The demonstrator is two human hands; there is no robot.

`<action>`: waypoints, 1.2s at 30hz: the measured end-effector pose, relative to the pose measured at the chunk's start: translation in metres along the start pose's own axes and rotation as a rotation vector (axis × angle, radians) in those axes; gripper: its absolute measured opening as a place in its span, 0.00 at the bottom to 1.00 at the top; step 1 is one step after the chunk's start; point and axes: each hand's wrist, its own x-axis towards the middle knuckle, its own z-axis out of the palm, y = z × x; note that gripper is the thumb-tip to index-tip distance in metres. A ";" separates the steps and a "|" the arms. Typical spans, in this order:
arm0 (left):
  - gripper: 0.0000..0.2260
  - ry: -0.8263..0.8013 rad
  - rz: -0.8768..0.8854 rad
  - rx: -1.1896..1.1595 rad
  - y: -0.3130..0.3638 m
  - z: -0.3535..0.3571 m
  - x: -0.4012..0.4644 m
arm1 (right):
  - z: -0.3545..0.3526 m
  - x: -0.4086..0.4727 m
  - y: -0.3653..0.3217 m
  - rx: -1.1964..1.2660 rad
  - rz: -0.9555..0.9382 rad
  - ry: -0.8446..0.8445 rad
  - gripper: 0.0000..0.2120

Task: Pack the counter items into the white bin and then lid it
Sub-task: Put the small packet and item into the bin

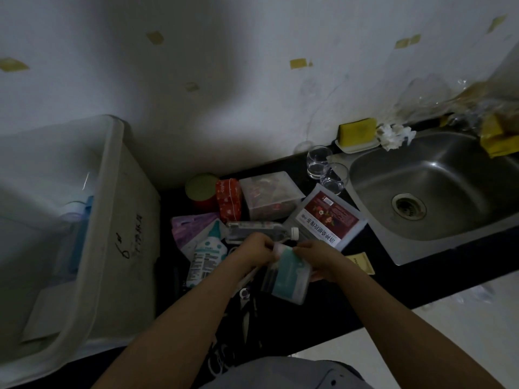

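Holding one teal pouch in both hands' fingers, packing looks barely begun: most items crowd the tabletop, white bin unlidded.

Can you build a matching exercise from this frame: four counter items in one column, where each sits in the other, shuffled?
Items:
1. teal pouch
2. yellow sponge
3. clear bottle
4. white bin

Places:
A. lying on its side among the piled items
B. at the left end of the counter, no lid on
C. held by both the left hand and the right hand
D. on a dish against the wall, behind the sink

Pairs: 1-C, 2-D, 3-A, 4-B
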 end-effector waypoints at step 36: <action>0.26 0.567 0.615 -0.527 -0.021 -0.227 -0.166 | 0.111 -0.118 -0.196 0.587 -0.752 -0.271 0.21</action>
